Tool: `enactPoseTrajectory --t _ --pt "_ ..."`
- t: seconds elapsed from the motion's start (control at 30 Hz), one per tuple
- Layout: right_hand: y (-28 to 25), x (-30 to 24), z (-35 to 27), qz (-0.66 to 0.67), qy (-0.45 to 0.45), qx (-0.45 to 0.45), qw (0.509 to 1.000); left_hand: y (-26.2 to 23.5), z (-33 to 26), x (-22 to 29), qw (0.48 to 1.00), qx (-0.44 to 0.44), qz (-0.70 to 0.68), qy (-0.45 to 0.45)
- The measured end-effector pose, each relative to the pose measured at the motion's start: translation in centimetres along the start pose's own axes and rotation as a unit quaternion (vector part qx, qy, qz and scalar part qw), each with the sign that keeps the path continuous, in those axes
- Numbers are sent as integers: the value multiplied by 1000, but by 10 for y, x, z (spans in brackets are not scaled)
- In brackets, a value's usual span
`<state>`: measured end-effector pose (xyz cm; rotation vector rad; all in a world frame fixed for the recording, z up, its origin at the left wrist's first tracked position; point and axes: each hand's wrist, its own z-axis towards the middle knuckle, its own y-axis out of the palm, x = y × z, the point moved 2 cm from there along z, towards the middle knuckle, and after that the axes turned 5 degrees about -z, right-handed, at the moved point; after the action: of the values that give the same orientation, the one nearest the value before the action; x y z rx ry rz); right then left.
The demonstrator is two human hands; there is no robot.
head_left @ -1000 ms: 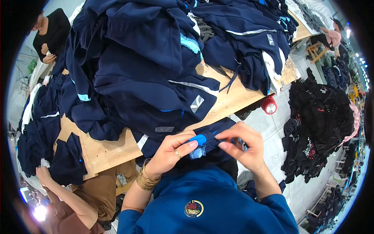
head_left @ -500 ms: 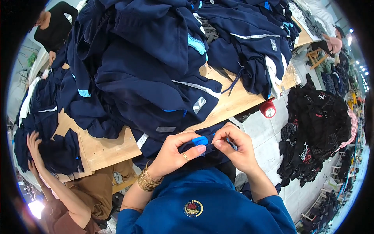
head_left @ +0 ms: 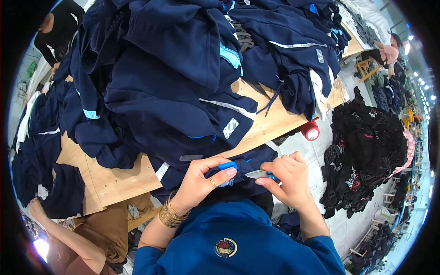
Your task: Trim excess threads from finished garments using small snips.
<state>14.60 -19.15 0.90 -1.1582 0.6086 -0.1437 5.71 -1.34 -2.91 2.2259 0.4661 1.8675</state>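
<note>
Both hands (head_left: 201, 181) closed on navy garment (head_left: 238, 176).

Two hands work at the lower centre of the frame — the left hand (head_left: 201, 181) and the right hand (head_left: 286, 176) — with one small metal cutter (head_left: 256, 174) and one wooden table (head_left: 114, 178). One red spool (head_left: 311, 131) lies right of centre — the navy garments (head_left: 174, 82) are too heaped to count.

The person wears a blue top with a round embroidered badge (head_left: 226, 247) in gold and red on the chest, below both hands. Sleeves end short of the forearms. The left hand (head_left: 201, 183) carries a gold ring (head_left: 213, 183); stacked gold bangles (head_left: 170, 213) sit just behind its wrist. The right hand (head_left: 286, 181) is bare.
</note>
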Motion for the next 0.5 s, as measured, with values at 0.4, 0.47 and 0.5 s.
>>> enactPoseTrajectory --t 0.4,0.47,0.5 --pt "-3 -2 5 -78 -2 16 997 2 3 2 998 11 -45 -47" --pt "-4 -2 6 -82 -8 15 997 1 3 2 997 13 -52 -56" --pt "-3 -3 7 -82 -11 17 996 1 3 1 997 11 -54 -56"
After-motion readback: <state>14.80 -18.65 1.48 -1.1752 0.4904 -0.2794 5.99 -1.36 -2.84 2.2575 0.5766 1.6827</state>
